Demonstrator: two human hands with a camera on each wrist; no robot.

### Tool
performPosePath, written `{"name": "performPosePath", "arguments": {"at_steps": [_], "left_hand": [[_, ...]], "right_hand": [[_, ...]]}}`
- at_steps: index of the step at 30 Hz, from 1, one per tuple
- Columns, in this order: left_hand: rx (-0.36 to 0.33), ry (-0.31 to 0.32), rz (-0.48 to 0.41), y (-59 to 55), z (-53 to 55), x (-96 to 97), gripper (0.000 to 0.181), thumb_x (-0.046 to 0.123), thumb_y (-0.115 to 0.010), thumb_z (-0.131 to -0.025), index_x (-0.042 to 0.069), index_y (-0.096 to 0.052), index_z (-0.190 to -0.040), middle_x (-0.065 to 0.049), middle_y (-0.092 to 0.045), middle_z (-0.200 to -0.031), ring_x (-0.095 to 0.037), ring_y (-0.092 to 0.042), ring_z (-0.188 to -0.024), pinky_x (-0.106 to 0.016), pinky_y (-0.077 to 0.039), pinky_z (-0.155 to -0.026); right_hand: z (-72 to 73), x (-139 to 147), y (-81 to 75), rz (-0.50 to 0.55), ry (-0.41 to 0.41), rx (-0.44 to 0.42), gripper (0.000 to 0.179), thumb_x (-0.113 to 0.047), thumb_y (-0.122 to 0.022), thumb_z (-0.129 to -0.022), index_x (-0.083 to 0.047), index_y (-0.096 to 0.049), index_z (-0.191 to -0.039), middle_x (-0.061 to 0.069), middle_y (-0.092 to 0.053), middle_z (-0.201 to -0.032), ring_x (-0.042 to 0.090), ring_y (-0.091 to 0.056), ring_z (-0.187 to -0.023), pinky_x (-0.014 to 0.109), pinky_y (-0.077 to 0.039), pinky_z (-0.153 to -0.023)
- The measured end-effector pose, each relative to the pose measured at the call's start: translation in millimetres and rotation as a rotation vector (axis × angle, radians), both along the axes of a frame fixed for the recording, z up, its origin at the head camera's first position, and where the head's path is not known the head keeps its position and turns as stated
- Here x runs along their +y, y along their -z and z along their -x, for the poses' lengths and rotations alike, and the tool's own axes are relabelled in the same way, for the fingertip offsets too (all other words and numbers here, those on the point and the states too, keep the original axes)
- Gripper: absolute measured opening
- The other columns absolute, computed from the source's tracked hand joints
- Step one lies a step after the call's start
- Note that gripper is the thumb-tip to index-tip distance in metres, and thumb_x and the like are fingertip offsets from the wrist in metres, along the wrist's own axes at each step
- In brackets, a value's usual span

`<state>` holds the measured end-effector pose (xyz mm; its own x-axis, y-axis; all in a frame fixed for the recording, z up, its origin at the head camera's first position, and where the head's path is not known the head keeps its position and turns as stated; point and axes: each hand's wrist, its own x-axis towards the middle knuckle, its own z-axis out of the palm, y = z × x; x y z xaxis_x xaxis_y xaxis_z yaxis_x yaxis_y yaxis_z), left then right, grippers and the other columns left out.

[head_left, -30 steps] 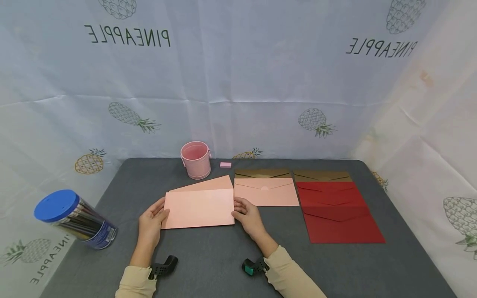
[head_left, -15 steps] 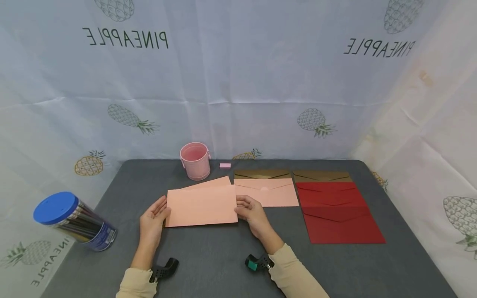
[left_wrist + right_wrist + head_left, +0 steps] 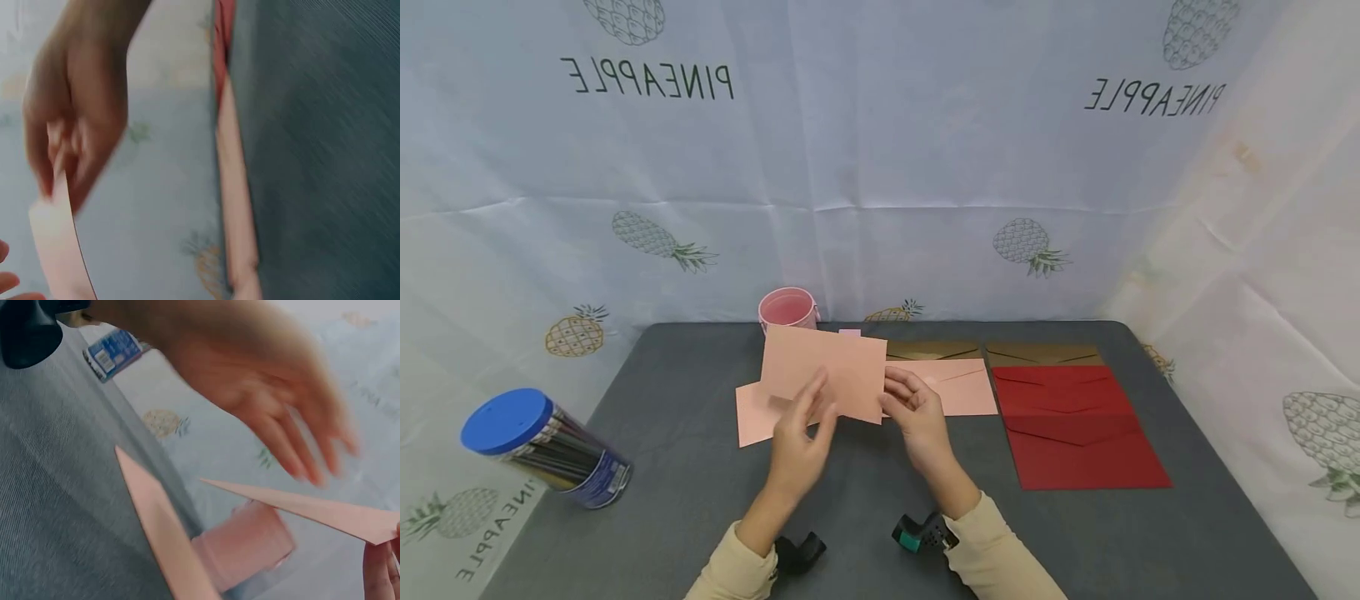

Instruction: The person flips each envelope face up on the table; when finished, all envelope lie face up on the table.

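My right hand [image 3: 925, 427] pinches the right edge of a pink envelope [image 3: 827, 362], which is raised and tilted above the table. In the left wrist view the same right hand [image 3: 81, 106] has its thumb and fingers on that edge. My left hand [image 3: 800, 446] is in front of the envelope with fingers spread. The right wrist view shows this left hand [image 3: 262, 394] blurred, apart from the envelope [image 3: 325, 509] and holding nothing. A second pink envelope [image 3: 756, 415] lies on the table, partly hidden behind the raised one.
To the right lie another pink envelope [image 3: 958, 387], red envelopes [image 3: 1090, 454] and gold envelopes [image 3: 1045, 354]. A pink bucket [image 3: 787, 307] and a small pink block [image 3: 850, 332] are at the back, partly covered. A blue-lidded jar of pencils [image 3: 561, 446] stands at the left.
My left hand has let go of the envelope's left edge and moved right, in front of it. The envelope, held by my right hand, has swung up and turned. The envelope beneath shows more.
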<state>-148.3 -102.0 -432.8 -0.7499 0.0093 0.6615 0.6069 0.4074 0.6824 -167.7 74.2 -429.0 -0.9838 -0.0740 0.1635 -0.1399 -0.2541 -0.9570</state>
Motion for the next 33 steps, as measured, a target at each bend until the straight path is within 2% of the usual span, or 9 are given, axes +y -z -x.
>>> {"name": "performPosePath", "arguments": {"at_steps": [2,6,10,13,17,19,22,29,33], "left_hand": [[-0.002,0.055,0.045,-11.5,-6.8,14.1,0.054,-0.003,-0.062,-0.087,-0.004,-0.044,-0.138,-0.02,-0.046,-0.142,-0.031,-0.047,-0.128,-0.04,-0.045,-0.096],[0.026,0.132,0.028,-28.7,-15.6,29.3,0.065,-0.001,-0.062,-0.088,0.002,-0.034,-0.146,-0.016,-0.041,-0.147,-0.03,-0.044,-0.131,-0.045,-0.047,-0.095],[0.069,0.199,-0.075,-35.2,-16.4,33.0,0.07,-0.01,-0.06,-0.085,0.0,-0.029,-0.147,-0.021,-0.041,-0.145,-0.035,-0.048,-0.126,-0.039,-0.051,-0.089],[0.042,0.216,-0.175,-34.7,-15.5,31.4,0.067,-0.015,-0.056,-0.085,-0.002,-0.031,-0.145,-0.024,-0.045,-0.139,-0.038,-0.055,-0.117,-0.033,-0.055,-0.081],[-0.097,0.217,-0.286,-29.5,-13.6,26.0,0.063,-0.016,-0.047,-0.088,0.004,-0.033,-0.146,-0.021,-0.042,-0.142,-0.034,-0.059,-0.109,-0.021,-0.057,-0.069],[-0.177,0.203,-0.309,-29.1,-12.5,23.9,0.063,-0.018,-0.043,-0.087,0.004,-0.033,-0.146,-0.019,-0.036,-0.147,-0.032,-0.056,-0.11,-0.014,-0.05,-0.058],[-0.265,0.208,-0.356,-23.7,-6.0,20.6,0.067,-0.022,-0.038,-0.083,0.004,-0.035,-0.144,-0.017,-0.034,-0.148,-0.031,-0.053,-0.106,-0.016,-0.038,-0.049],[-0.422,0.246,-0.523,-5.4,11.9,8.9,0.065,-0.024,-0.035,-0.079,-0.001,-0.038,-0.14,-0.018,-0.038,-0.143,-0.024,-0.045,-0.115,-0.021,-0.042,-0.085],[-0.498,0.253,-0.609,2.4,19.5,1.5,0.064,-0.022,-0.037,-0.081,0.002,-0.039,-0.14,-0.023,-0.046,-0.132,-0.02,-0.05,-0.104,-0.019,-0.045,-0.081]], "right_hand": [[-5.6,-3,-7.1,-0.047,0.012,0.085,0.041,-0.003,-0.062,-0.089,0.006,-0.052,-0.128,0.025,-0.06,-0.12,0.009,-0.063,-0.101,0.02,-0.054,-0.081],[-16.1,-8,-17.0,-0.156,0.018,0.321,0.036,0.0,-0.06,-0.09,0.005,-0.055,-0.125,0.025,-0.06,-0.12,0.014,-0.062,-0.106,0.026,-0.055,-0.083],[-20.8,-11,-22.4,-0.271,0.003,0.567,0.037,0.003,-0.059,-0.089,0.004,-0.056,-0.126,0.021,-0.058,-0.126,0.019,-0.06,-0.112,0.032,-0.054,-0.087],[-21.0,-11,-22.4,-0.375,0.008,0.66,0.039,0.0,-0.061,-0.089,0.0,-0.057,-0.128,0.016,-0.057,-0.131,0.02,-0.055,-0.12,0.031,-0.051,-0.093],[-19.3,-9,-16.8,-0.493,0.02,0.668,0.041,-0.004,-0.062,-0.089,-0.004,-0.057,-0.13,0.011,-0.058,-0.132,0.021,-0.052,-0.125,0.029,-0.045,-0.101],[-20.3,-6,-18.6,-0.512,0.026,0.629,0.041,-0.002,-0.063,-0.089,-0.002,-0.056,-0.13,0.012,-0.057,-0.132,0.024,-0.051,-0.125,0.03,-0.044,-0.103],[-17.9,2,-18.7,-0.495,0.05,0.555,0.042,0.002,-0.063,-0.087,0.0,-0.055,-0.129,0.016,-0.058,-0.13,0.027,-0.054,-0.123,0.035,-0.044,-0.103],[-7.8,34,-30.2,-0.481,0.205,0.437,0.042,0.015,-0.061,-0.082,0.014,-0.053,-0.124,0.03,-0.056,-0.124,0.041,-0.051,-0.118,0.054,-0.04,-0.099],[4.2,60,-18.7,-0.495,0.277,0.327,0.045,0.012,-0.061,-0.084,0.014,-0.05,-0.127,0.03,-0.052,-0.13,0.042,-0.044,-0.125,0.057,-0.033,-0.105]]}}
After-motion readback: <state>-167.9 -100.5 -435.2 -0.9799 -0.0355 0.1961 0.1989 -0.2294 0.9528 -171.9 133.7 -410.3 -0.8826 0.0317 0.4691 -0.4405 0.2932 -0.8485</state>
